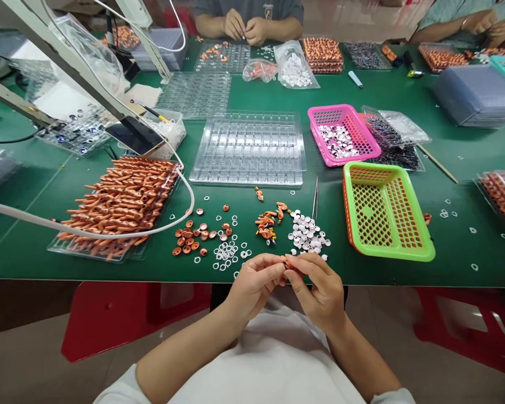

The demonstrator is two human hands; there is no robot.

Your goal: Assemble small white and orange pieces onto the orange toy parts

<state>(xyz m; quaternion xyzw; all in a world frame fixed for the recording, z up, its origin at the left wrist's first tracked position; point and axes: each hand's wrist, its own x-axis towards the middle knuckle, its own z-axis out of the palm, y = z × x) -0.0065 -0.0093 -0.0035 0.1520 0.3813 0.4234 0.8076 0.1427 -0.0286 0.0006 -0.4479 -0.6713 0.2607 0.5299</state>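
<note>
My left hand point(255, 283) and my right hand point(320, 289) meet at the near edge of the green table point(467, 168), fingers pinched together on a small orange part point(288, 264). Just beyond them lie a pile of small white discs point(307, 233), a cluster of orange parts point(267, 221), white rings point(226, 252) and brown caps point(191, 238). Thin tweezers point(315, 197) lie past the discs. A clear compartment tray point(249, 147) sits further back.
A tray heaped with orange pieces point(122, 205) lies left, crossed by a white cable point(109, 233). A green basket point(385, 210) and a pink basket point(343, 134) stand right. Two other people work at the far edge. Red stools stand under the table.
</note>
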